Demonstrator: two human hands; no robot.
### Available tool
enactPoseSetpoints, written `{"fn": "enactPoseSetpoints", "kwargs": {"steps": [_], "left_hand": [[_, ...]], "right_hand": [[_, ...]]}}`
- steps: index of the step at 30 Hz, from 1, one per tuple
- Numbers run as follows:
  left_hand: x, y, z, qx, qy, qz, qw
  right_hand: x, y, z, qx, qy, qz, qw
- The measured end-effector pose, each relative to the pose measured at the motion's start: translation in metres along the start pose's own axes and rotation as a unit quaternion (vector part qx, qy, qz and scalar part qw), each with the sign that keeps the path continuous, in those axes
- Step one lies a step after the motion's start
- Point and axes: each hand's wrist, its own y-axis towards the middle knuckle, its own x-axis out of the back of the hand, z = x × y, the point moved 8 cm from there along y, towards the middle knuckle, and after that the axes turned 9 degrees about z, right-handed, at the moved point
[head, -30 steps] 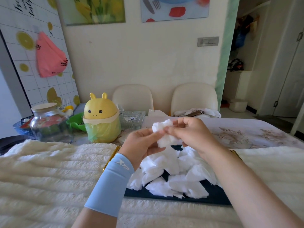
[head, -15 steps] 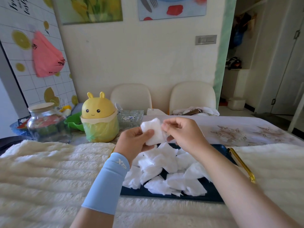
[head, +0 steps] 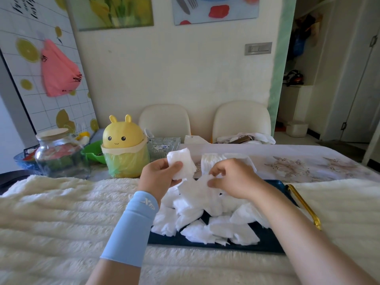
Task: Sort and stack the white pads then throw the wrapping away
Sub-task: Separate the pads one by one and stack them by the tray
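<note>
A loose heap of white pads [head: 207, 219] lies on a dark blue tray [head: 265, 243] with a gold handle, set on a fluffy cream cover. My left hand [head: 159, 177] grips a small bunch of white pads [head: 182, 164] above the heap's far left side. My right hand [head: 234, 177] is lowered onto the top of the heap and pinches a pad [head: 205, 179] there between thumb and fingers. Behind my right hand a neat row of stacked pads in clear wrapping [head: 213, 159] rests on the tablecloth.
A yellow bunny-shaped bin [head: 125, 149] with a green bag liner stands left of the tray. A glass jar [head: 57, 153], a green bowl [head: 93, 151] and a clear glass dish [head: 163, 147] sit at the back left. Two cream chairs [head: 242, 122] stand behind the table.
My right hand let go of the pads held in my left hand and dropped to the heap, where it pinches another pad. My left hand keeps its bunch raised.
</note>
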Motion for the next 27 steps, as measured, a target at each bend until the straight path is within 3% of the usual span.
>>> {"fn": "enactPoseSetpoints", "kwargs": {"steps": [4, 7, 17, 21, 27], "left_hand": [[0.011, 0.000, -0.006, -0.034, 0.042, -0.056, 0.997], [0.008, -0.003, -0.010, -0.043, 0.045, -0.051, 0.997], [-0.030, -0.013, -0.001, 0.028, -0.065, 0.052, 0.996], [-0.050, -0.018, 0.003, 0.068, -0.137, 0.127, 0.980], [-0.054, -0.021, -0.004, 0.060, -0.163, 0.162, 0.971]], "right_hand": [[0.020, -0.005, -0.003, 0.052, 0.240, -0.017, 0.969], [0.027, -0.009, -0.001, 0.073, 0.334, -0.001, 0.940], [0.032, -0.010, 0.016, 0.110, 0.418, -0.033, 0.901], [0.031, -0.012, 0.023, 0.101, 0.354, -0.064, 0.928], [0.039, -0.015, 0.025, 0.096, 0.270, -0.111, 0.952]]}}
